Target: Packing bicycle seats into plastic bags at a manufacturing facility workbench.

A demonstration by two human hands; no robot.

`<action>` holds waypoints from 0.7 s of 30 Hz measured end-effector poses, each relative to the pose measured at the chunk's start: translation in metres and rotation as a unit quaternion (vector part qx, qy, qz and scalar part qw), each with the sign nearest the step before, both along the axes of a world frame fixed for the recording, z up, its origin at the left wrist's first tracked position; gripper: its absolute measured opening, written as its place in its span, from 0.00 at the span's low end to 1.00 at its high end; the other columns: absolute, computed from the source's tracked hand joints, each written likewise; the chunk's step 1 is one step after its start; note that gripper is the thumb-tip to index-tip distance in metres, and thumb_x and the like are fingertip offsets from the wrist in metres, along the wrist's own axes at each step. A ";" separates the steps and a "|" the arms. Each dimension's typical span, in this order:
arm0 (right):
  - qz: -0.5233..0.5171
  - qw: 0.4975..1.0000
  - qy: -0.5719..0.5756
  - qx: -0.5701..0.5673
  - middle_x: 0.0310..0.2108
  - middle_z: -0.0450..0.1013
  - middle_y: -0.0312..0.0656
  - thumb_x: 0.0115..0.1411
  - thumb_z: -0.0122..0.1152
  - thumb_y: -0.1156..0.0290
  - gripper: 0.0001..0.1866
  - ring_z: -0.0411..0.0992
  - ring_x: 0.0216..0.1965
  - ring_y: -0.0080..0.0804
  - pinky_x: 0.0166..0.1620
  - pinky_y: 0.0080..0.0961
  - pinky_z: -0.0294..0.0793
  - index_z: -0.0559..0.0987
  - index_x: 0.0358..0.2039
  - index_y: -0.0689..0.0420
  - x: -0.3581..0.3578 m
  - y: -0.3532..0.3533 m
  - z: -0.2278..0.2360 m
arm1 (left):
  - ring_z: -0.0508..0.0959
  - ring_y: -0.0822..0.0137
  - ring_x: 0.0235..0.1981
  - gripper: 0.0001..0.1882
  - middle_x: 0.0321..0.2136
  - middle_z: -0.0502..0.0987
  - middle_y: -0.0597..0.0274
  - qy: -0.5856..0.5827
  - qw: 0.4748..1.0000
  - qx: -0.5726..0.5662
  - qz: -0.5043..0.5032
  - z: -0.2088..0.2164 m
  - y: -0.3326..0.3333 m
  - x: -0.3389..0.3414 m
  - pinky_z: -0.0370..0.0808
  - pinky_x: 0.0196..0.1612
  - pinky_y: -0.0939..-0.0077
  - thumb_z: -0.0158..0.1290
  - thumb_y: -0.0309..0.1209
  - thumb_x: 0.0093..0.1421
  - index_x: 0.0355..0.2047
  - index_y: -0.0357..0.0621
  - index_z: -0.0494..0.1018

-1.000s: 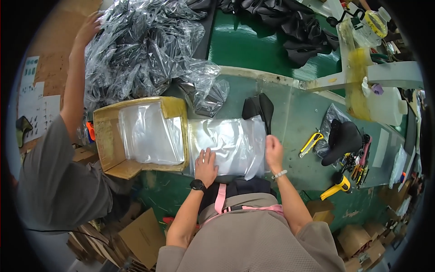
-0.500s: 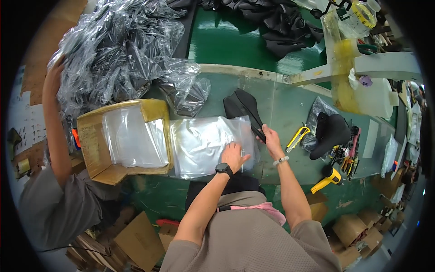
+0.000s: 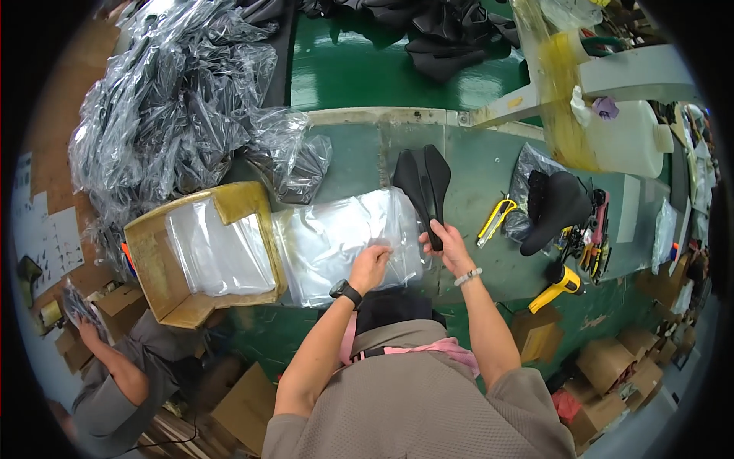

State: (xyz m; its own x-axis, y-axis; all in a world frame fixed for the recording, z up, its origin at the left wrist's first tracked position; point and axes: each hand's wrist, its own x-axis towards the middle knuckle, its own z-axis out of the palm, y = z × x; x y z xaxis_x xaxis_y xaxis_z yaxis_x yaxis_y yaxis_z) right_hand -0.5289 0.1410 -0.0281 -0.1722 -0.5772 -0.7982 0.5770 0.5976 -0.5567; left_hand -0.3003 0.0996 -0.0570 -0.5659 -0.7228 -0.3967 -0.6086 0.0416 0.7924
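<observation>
From the head view, we hold the nose of a black saddle (image 3: 436, 180) in our right hand (image 3: 453, 249), fingers closed on it, at the right edge of the clear bags (image 3: 329, 243). Our left hand (image 3: 368, 268) curls over those bags; we cannot tell whether it pinches any film. Left of them stands a cardboard box (image 3: 243, 203).

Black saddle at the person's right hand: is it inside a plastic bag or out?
Out: the black saddle shows bare, with no visible film over it, and the right hand holds its narrow end directly.
</observation>
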 end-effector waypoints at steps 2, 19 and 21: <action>0.021 1.000 -0.002 0.006 0.23 0.74 0.36 0.62 0.57 0.54 0.18 0.69 0.19 0.20 0.24 0.19 0.68 0.72 0.30 0.58 0.002 -0.005 0.007 | 0.76 0.62 0.32 0.13 0.30 0.77 0.56 0.051 0.980 0.170 0.085 -0.005 0.000 0.006 0.72 0.38 0.71 0.48 0.32 0.62 0.39 0.37 0.76; 0.196 0.852 0.482 -0.061 0.20 0.74 0.49 0.58 0.62 0.67 0.12 0.75 0.21 0.41 0.25 0.30 0.71 0.75 0.35 0.63 0.052 0.099 0.069 | 0.76 0.52 0.27 0.12 0.25 0.76 0.53 -0.063 0.989 -0.006 0.136 0.009 0.011 -0.016 0.72 0.32 0.63 0.56 0.37 0.55 0.30 0.41 0.72; 0.135 0.876 0.462 -0.036 0.19 0.73 0.45 0.59 0.61 0.67 0.12 0.73 0.20 0.34 0.25 0.28 0.70 0.75 0.36 0.63 0.048 0.096 0.072 | 0.75 0.53 0.30 0.15 0.25 0.74 0.53 -0.078 0.988 -0.101 0.085 0.023 0.010 -0.038 0.72 0.35 0.60 0.60 0.39 0.52 0.28 0.41 0.70</action>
State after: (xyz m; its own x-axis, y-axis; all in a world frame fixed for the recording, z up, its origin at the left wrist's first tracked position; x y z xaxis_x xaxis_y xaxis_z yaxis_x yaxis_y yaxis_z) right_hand -0.4811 0.2367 0.0439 -0.5752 -0.7398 -0.3490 -0.2967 0.5862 -0.7539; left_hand -0.3382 0.1099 -0.0337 -0.3723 -0.8756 -0.3076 -0.7345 0.0754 0.6744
